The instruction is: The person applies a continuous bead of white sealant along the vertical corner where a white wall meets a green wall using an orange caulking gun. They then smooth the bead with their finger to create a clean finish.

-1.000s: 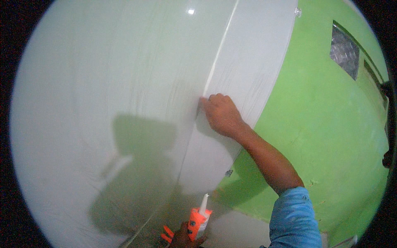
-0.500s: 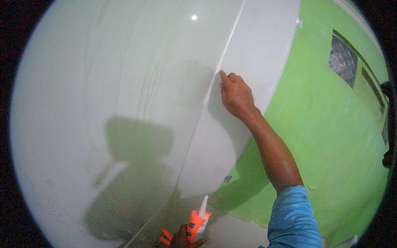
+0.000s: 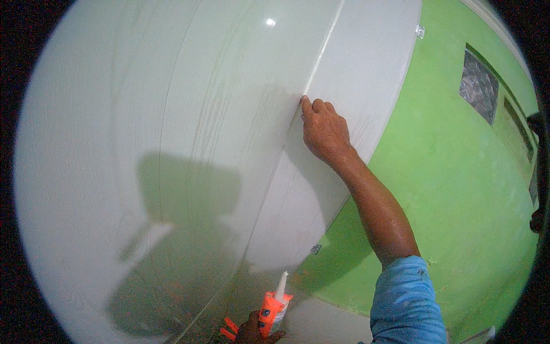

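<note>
My right hand (image 3: 325,127) reaches up to a seam between a wide glossy pale panel (image 3: 217,120) and a narrower white strip (image 3: 366,74). Its index fingertip presses on the seam, the other fingers are curled in, and I see nothing held. A whitish bead of sealant (image 3: 323,49) runs along the seam above that fingertip. Low in the view, my left hand (image 3: 250,331) is wrapped around an orange and white sealant tube (image 3: 269,315), its pale nozzle pointing up. Orange pieces (image 3: 229,329) show beside that hand; the frame cuts off its lower part.
To the right stands a green wall (image 3: 447,189) with a patterned pane (image 3: 479,85) set high in it. Small metal brackets (image 3: 315,249) sit along the white strip's edge. My shadow (image 3: 183,241) falls over the pale panel.
My right fingertip has shifted slightly up and left onto the seam, at the lower end of the bright bead. The left hand and sealant tube stay nearly still.
</note>
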The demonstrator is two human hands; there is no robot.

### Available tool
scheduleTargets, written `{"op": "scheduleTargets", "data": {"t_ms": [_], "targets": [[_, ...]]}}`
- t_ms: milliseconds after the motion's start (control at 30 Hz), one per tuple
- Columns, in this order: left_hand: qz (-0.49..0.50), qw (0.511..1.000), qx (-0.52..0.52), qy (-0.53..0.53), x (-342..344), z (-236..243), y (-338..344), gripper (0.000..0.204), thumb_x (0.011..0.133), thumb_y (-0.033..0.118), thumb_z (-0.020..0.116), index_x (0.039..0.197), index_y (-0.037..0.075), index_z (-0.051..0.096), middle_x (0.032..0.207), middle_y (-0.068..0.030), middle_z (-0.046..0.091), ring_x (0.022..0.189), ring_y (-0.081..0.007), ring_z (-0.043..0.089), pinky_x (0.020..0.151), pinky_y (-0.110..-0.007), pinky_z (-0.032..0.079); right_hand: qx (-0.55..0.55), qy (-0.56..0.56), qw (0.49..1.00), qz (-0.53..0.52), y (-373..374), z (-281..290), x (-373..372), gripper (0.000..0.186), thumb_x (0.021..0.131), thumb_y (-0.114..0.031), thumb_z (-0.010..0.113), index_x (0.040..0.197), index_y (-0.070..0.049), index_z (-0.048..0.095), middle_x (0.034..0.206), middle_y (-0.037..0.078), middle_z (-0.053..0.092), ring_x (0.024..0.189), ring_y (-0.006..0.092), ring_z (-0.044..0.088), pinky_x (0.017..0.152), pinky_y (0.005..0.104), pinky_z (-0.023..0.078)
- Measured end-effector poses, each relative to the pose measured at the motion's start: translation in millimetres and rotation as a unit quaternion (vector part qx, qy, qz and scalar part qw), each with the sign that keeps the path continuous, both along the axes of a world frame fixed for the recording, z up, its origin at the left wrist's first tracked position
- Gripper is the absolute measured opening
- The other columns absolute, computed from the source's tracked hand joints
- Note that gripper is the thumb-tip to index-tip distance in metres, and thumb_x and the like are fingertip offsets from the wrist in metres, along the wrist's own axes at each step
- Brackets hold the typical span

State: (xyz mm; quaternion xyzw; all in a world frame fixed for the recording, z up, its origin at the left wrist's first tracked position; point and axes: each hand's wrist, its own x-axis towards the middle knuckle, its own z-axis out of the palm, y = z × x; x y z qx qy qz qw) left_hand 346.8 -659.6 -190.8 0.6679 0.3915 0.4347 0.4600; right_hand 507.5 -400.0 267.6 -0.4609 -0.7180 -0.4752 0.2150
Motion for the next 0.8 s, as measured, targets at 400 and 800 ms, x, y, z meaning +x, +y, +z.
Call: {"op": "scheduleTargets", "data": {"t_ms": [400, 800], "targets": [[0.019, 1.0, 0.002, 0.006, -8.0, 14.0, -8.8, 0.095, 0.083, 0.049, 0.095, 0.15, 0.008, 0.04, 0.114, -0.0231, 0.069, 0.098, -0.036, 0.071, 0.082, -0.049, 0.058, -0.005, -0.052, 0.999, 0.016, -6.1, 3.2, 4.1, 0.047, 0.105, -0.011, 0.063, 0.149, 0.004, 0.06, 0.107, 0.018, 0.068, 0.1, 0.0307, 0.067, 0.085, 0.0461, 0.059], [0.004, 0.999, -0.021, -0.026, -2.0, 13.0, -2.4, 0.092, 0.084, 0.046, 0.093, 0.148, 0.006, 0.042, 0.124, -0.0237, 0.067, 0.111, -0.0401, 0.07, 0.092, -0.051, 0.056, 0.027, -0.011, 1.0, -0.005, 9.3, 7.2, -5.9, 0.046, 0.106, -0.008, 0.059, 0.15, 0.005, 0.057, 0.112, 0.02, 0.069, 0.106, 0.0329, 0.069, 0.085, 0.0469, 0.063]]}}
